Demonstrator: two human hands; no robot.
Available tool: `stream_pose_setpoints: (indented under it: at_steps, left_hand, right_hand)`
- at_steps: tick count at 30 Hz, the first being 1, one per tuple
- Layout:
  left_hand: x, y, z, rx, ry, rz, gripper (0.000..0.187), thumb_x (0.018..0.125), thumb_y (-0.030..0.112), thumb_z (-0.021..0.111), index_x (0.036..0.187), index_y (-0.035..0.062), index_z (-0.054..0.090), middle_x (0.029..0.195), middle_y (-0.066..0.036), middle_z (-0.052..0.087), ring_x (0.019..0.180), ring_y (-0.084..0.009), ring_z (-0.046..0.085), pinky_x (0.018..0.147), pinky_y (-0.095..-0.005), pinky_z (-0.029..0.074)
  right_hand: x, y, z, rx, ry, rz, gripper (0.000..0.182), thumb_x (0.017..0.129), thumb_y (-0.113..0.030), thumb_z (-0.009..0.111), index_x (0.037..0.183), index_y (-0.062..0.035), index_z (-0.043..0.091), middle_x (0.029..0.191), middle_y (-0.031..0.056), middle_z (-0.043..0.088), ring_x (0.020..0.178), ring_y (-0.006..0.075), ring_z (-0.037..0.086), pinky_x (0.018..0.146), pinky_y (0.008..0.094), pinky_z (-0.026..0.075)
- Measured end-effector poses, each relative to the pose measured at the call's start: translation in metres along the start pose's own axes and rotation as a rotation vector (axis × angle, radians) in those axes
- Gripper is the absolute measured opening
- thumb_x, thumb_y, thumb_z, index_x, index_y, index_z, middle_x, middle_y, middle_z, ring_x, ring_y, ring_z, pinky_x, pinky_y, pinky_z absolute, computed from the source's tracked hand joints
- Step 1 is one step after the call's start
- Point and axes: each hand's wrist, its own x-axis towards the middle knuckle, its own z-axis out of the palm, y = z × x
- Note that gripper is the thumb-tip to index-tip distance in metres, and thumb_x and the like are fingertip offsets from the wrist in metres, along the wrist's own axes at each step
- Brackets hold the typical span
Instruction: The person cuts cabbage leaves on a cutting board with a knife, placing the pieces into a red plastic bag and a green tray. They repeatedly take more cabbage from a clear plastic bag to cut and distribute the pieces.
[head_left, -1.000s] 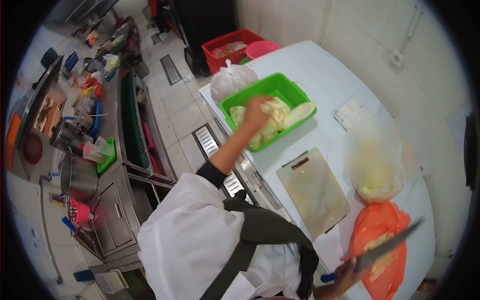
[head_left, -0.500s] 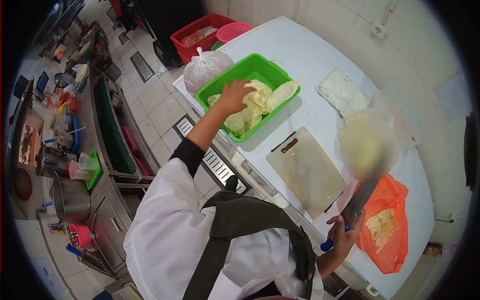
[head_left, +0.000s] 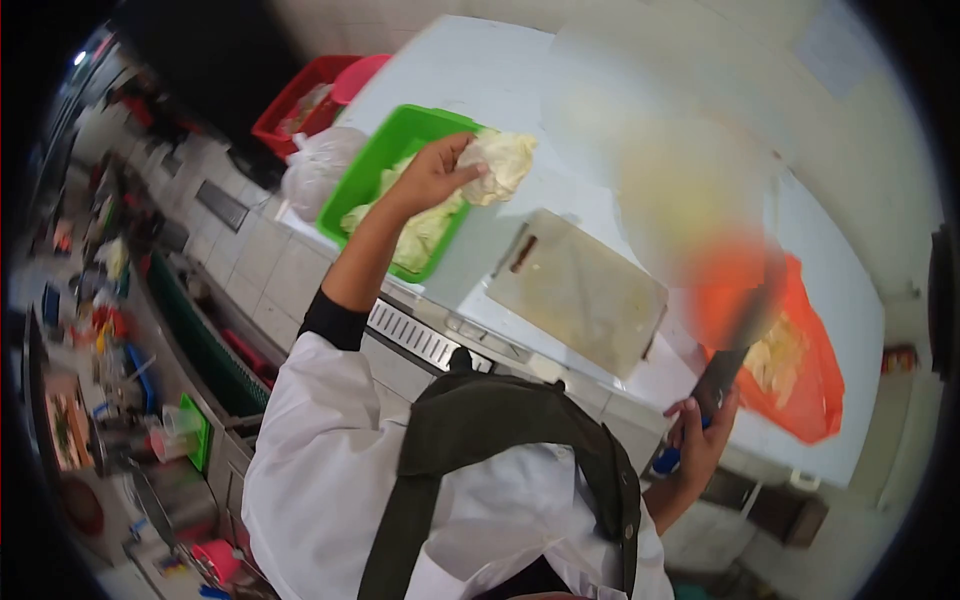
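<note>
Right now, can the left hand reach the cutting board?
Probably yes: the left hand holds a leaf near the edge of the green tub, and nothing seems to stand between that leaf and the cutting board.

Left fingers [head_left: 466,176] hold a pale leaf [head_left: 508,165], right fingers [head_left: 722,414] a knife [head_left: 724,374].

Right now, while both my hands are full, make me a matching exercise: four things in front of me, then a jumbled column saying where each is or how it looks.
1. Loose cabbage leaf
2. Cutting board
3. Kitchen knife
4. Plastic tub

A. In the right hand
B. Bright green, pale leaves inside
C. In the left hand
D. Lying flat on the white table

Pairs: 1-C, 2-D, 3-A, 4-B.
</note>
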Motion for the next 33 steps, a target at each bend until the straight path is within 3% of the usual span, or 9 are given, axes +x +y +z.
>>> stream_pose_setpoints:
  at_steps: [1,2,5,9,13,19,25,27,33]
  left_hand:
    - [-0.005,0.003,0.03,0.028,-0.089,-0.013,0.03,0.084,0.004,0.063,0.112,-0.0022,0.054,0.105,-0.006,0.061,0.096,-0.0102,0.057,0.083,-0.0238,0.046]
    - [-0.011,0.018,0.06,0.482,-0.166,0.068,0.023,0.079,-0.001,0.064,0.101,0.0037,0.061,0.104,-0.006,0.063,0.101,-0.014,0.058,0.095,-0.0345,0.043]
    - [-0.03,-0.039,0.125,0.773,-0.289,0.486,0.027,0.064,-0.008,0.062,0.082,0.0115,0.064,0.103,0.001,0.063,0.111,-0.0216,0.054,0.108,-0.0567,0.021]
    - [-0.049,-0.112,0.144,0.756,-0.298,0.41,0.03,0.064,-0.013,0.056,0.08,0.0108,0.065,0.106,-0.001,0.063,0.115,-0.0206,0.052,0.11,-0.0553,0.018]
    - [-0.05,-0.091,0.136,0.728,-0.223,0.362,0.036,0.066,-0.014,0.052,0.09,0.0094,0.066,0.117,-0.007,0.058,0.116,-0.0268,0.05,0.109,-0.0507,0.024]
    - [-0.056,-0.076,0.14,0.276,0.197,-0.125,0.05,0.068,-0.013,0.048,0.111,0.0093,0.061,0.119,-0.012,0.057,0.114,-0.0329,0.051,0.096,-0.0368,0.039]
    - [-0.025,-0.057,0.138,0.927,-0.255,0.488,0.044,0.07,-0.004,0.057,0.112,0.0108,0.06,0.11,-0.012,0.06,0.1,-0.0316,0.058,0.092,-0.041,0.043]
    - [-0.021,-0.059,0.139,0.855,-0.323,0.182,0.034,0.07,-0.001,0.063,0.103,0.0084,0.063,0.1,-0.011,0.062,0.089,-0.0306,0.06,0.091,-0.0402,0.044]
    - [-0.046,-0.066,0.157,0.707,-0.208,0.063,0.015,0.066,0.003,0.071,0.08,0.0027,0.064,0.071,-0.011,0.058,0.062,-0.0288,0.058,0.082,-0.0352,0.048]
  right_hand:
    - [-0.001,0.001,-0.002,0.029,0.004,0.035,0.052,0.087,-0.002,0.053,0.132,-0.0053,0.026,0.075,0.0133,0.06,0.04,0.0047,0.041,0.036,0.0177,0.032]
    - [-0.002,0.001,-0.003,0.058,0.01,0.07,0.054,0.085,-0.003,0.057,0.13,-0.0053,0.027,0.08,0.0132,0.06,0.044,0.0046,0.043,0.038,0.0177,0.033]
    - [-0.004,0.002,0.001,0.001,0.024,0.131,0.042,0.087,-0.005,0.055,0.122,-0.0054,0.033,0.068,0.0077,0.057,0.043,0.0041,0.041,0.038,0.0179,0.031]
    - [-0.005,0.023,0.0,-0.095,-0.073,0.245,0.022,0.093,-0.013,0.05,0.11,-0.006,0.038,0.054,-0.0016,0.044,0.04,0.0042,0.039,0.038,0.0207,0.03]
    - [-0.009,0.043,0.015,-0.08,-0.141,0.363,0.018,0.092,-0.014,0.054,0.102,-0.0072,0.041,0.056,-0.0045,0.043,0.044,0.0024,0.034,0.04,0.0214,0.027]
    - [0.003,0.061,0.048,-0.337,-0.204,0.297,0.02,0.092,-0.017,0.053,0.099,-0.0033,0.041,0.058,0.0104,0.049,0.053,0.0145,0.043,0.051,0.0314,0.037]
    - [0.011,0.066,0.061,-0.253,-0.251,0.229,0.017,0.092,-0.014,0.051,0.1,-0.0034,0.04,0.059,0.0026,0.043,0.05,0.0093,0.038,0.047,0.0272,0.032]
    - [0.012,0.074,0.06,-0.198,-0.23,0.231,0.014,0.094,-0.013,0.047,0.101,-0.0035,0.04,0.059,-0.0004,0.041,0.05,0.0063,0.037,0.046,0.0243,0.031]
    - [0.016,0.074,0.08,-0.465,-0.236,0.197,0.014,0.094,-0.012,0.042,0.099,-0.0006,0.036,0.068,0.0297,0.053,0.07,0.0477,0.056,0.061,0.0465,0.042]
